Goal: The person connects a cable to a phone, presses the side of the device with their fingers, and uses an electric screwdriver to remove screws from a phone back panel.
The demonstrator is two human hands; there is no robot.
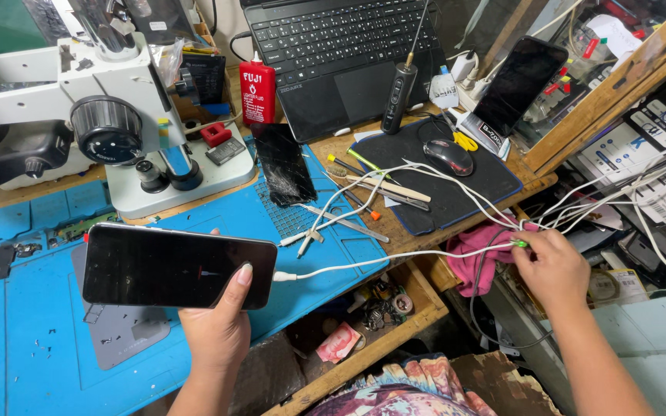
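Head view: left hand [217,327] grips a dark phone [179,266] flat over the blue mat [40,339], screen up for reading, while right hand [552,266] pinches its white cable [394,258] among tangled leads.

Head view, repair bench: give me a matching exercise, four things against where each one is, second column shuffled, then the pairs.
Things:
1. dark phone
2. computer mouse
3. red bottle
4. cracked phone

Places:
A. lying on the blue mat by the microscope base
B. on the black pad
C. in the left hand, white cable plugged in
D. standing left of the laptop

The right hand grips the cable bundle.

Pairs: 1-C, 2-B, 3-D, 4-A
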